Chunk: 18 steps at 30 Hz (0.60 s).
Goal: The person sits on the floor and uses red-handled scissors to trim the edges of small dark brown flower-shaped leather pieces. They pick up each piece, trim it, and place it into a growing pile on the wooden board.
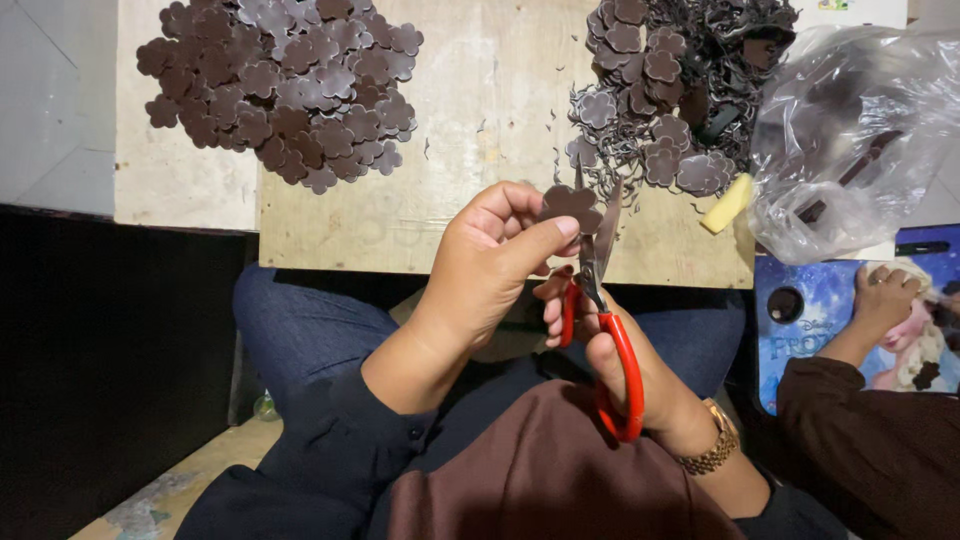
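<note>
At centre of head view, left hand (480,275) pinched brown flower-shaped piece (571,203) between thumb and fingers (545,235). Right hand (625,370) clenched through red-handled scissors (600,300), blades touching piece at 3 o'clock edge.

Risks, judged: blades lay close to thumb tip, nick possible; small piece could slip and get miscut.

On surface (480,130): trimmed pile (285,85) at 11 o'clock, untrimmed heap with offcuts (665,95) at 1 o'clock.

Clear plastic bag (850,130) at 2 o'clock held dark items, kind unclear. Another person's hand (885,300) at 3 o'clock.
</note>
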{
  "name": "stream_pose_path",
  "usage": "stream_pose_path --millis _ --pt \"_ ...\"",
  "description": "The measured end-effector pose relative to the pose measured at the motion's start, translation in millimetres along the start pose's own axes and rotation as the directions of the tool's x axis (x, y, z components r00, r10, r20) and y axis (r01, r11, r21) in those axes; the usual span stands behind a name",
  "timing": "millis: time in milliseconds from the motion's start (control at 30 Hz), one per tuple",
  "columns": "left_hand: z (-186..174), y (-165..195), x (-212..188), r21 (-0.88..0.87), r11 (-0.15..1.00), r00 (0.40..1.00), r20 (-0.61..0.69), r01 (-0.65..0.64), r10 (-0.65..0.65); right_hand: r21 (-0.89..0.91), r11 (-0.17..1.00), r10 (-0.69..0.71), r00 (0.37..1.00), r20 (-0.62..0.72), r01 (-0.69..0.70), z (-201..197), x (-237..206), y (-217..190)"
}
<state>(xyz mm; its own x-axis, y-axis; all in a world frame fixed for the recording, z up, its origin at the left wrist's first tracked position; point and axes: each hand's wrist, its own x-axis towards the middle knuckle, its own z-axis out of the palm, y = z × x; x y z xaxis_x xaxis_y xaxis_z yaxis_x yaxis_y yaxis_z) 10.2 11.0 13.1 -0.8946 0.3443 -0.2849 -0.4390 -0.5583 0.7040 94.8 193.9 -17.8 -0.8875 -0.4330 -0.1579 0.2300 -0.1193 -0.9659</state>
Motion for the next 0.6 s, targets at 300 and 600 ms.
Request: stream_pose_path --millis 300,600 --pt "12.3 7.0 -9.5 0.005 0.999 0.999 0.021 0.037 -0.037 0.098 0.995 -0.018 1.0 0.005 0.017 3.4 -3.0 -1.0" --pt "16.8 2.7 -9.9 -0.012 1.0 0.998 -0.056 0.022 -0.023 0.05 0.997 -0.064 0.998 -0.008 0.064 7.0 1.1 -2.8"
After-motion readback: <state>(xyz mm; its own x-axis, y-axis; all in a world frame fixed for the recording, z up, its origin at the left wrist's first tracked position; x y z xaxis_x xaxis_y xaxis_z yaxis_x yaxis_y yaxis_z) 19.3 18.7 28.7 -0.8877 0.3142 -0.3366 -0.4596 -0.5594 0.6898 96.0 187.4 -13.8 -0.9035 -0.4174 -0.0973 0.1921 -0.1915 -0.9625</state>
